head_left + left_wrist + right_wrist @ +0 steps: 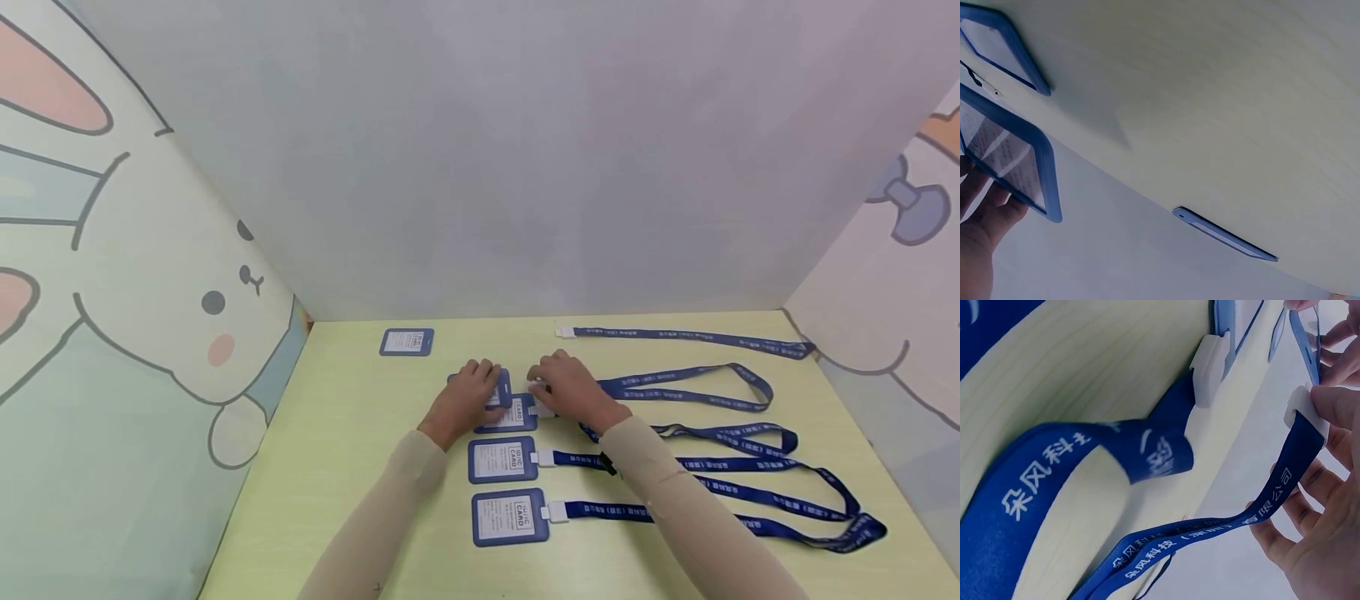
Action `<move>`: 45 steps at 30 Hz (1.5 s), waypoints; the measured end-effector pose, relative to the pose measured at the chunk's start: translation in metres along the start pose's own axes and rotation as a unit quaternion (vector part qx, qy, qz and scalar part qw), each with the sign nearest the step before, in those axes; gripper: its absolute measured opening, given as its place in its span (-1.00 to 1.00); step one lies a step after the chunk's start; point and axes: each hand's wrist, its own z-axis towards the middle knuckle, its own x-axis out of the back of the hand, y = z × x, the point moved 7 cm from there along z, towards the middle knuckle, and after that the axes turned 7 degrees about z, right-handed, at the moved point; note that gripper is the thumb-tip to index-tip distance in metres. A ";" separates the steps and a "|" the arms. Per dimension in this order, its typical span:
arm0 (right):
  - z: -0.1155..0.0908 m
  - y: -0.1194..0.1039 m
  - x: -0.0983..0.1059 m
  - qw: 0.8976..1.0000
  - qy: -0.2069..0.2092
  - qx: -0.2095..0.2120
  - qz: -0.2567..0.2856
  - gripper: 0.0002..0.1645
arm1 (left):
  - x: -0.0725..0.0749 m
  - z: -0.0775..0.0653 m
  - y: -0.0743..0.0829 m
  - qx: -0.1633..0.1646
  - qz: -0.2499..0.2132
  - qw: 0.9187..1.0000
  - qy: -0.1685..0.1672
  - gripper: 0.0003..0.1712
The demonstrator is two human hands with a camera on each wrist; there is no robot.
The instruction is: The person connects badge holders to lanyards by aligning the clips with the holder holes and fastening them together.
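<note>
My left hand (467, 400) grips a blue-framed badge holder (1047, 169), raised off the table with its slotted end toward the right hand. The thumb and a finger of my right hand (573, 392) pinch the white clip (1302, 407) of a blue lanyard (1279, 487). Clip and badge holder come close together in the right wrist view. The lanyard's loop stretches off to the right over the table. Just below the hands, another badge holder (517, 419) lies flat with a white clip at its end, partly covered by the held one.
Two more badge holders, a middle one (487, 460) and a front one (495, 518), lie with lanyards attached. At the back are a single badge holder (407, 342) and a separate lanyard (675, 336). Walls border the pale table (300, 517) at back and sides.
</note>
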 end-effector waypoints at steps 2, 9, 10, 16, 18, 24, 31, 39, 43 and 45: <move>0.000 -0.001 -0.001 1.000 -0.003 -0.002 0.004 -0.78 | 0.000 0.000 0.001 -0.001 0.002 1.000 0.001 -0.12; 0.000 -0.002 -0.004 0.999 -0.019 -0.017 0.038 -0.76 | 0.003 0.000 0.004 -0.008 0.007 1.000 0.018 -0.13; 0.000 -0.002 -0.004 0.999 -0.021 -0.019 0.042 -0.75 | 0.003 0.000 0.005 -0.008 0.006 1.000 0.019 -0.13; 0.001 -0.004 -0.006 0.998 -0.024 -0.017 0.053 -0.74 | 0.004 0.000 0.008 -0.007 0.005 1.000 0.022 -0.13; 0.001 -0.004 -0.006 0.998 -0.023 -0.015 0.056 -0.75 | 0.004 0.000 0.009 -0.007 0.003 1.000 0.022 -0.13; 0.001 -0.005 -0.007 0.997 -0.023 -0.017 0.068 -0.76 | 0.005 0.000 0.011 -0.013 0.009 1.000 0.022 -0.13; 0.001 -0.002 -0.011 0.996 -0.036 -0.039 0.073 -0.73 | 0.006 -0.001 0.013 -0.013 0.014 1.000 0.024 -0.12; -0.001 0.001 -0.015 0.994 -0.041 -0.052 0.086 -0.73 | 0.004 0.000 0.016 -0.020 0.018 0.999 0.029 -0.11; 0.000 0.003 -0.015 0.993 -0.036 -0.053 0.094 -0.75 | 0.004 0.000 0.016 -0.024 0.027 0.999 0.038 -0.11; 0.000 0.004 -0.016 0.993 -0.035 -0.055 0.101 -0.76 | 0.004 0.000 0.017 -0.027 0.028 0.998 0.042 -0.11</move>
